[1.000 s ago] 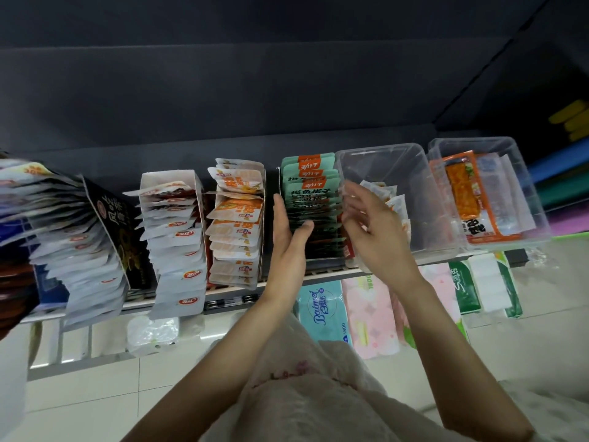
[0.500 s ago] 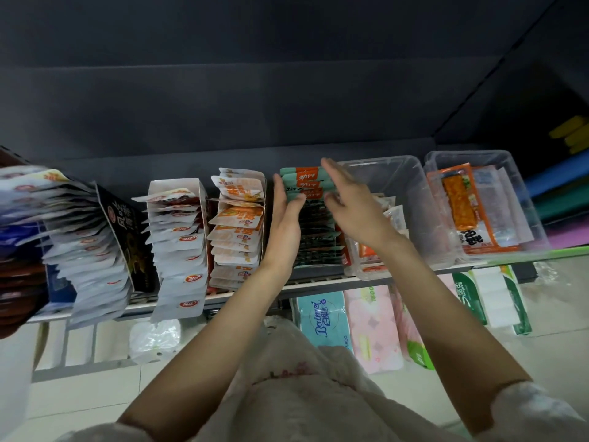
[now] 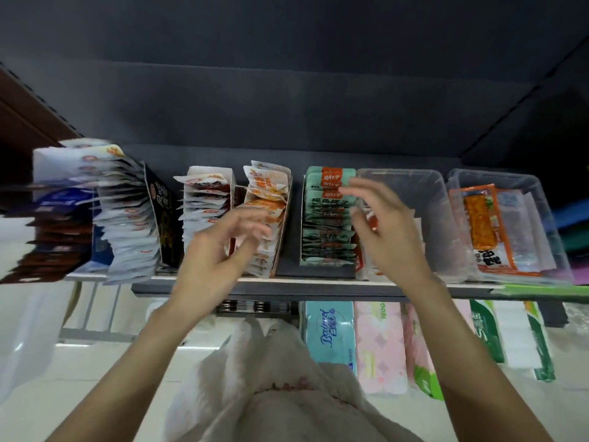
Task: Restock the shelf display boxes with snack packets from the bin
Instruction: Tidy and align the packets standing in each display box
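Both hands loose and holding nothing: left hand (image 3: 223, 250) before the orange packets' display box (image 3: 274, 218), right hand (image 3: 379, 228) just right of the green packets (image 3: 328, 218). Clear bin (image 3: 433, 199) is right of those. Judgement: square the row, then take few packets at once.

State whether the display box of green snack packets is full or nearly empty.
Full: the green packets fill the display box from back to front edge.

I see a dark grey back wall (image 3: 287, 90) above the grey-edged shelf board (image 3: 318, 290), and a pale glossy tiled floor (image 3: 79, 387) below.
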{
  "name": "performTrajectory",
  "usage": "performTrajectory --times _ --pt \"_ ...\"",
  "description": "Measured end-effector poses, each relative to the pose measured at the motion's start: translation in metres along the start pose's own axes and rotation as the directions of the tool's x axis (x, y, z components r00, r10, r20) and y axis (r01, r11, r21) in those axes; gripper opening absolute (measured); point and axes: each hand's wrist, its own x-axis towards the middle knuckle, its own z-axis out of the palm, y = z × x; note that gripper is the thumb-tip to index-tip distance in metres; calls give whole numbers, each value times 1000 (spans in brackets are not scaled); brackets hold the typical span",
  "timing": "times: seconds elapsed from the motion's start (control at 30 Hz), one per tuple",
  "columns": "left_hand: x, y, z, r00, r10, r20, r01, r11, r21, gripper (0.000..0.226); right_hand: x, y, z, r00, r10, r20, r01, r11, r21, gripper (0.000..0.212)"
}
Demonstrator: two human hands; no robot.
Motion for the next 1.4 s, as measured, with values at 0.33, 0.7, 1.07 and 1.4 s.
performTrajectory --times 0.33,0.7,1.07,1.4 --pt "53 -67 -35 861 463 209 -439 473 764 41 59 -51 44 963 -46 266 113 963 -244 58" --pt "80 -69 -40 770 594 235 -526 380 761 40 93 -69 74 920 -6 391 191 881 -434 61" --pt "118 -57 -32 697 664 271 -628 383 677 18 77 -71 64 821 100 563 198 874 -444 62" --pt "84 -78 -42 673 553 491 -712 305 632 46 95 -52 72 943 -23 333 160 906 -392 29"
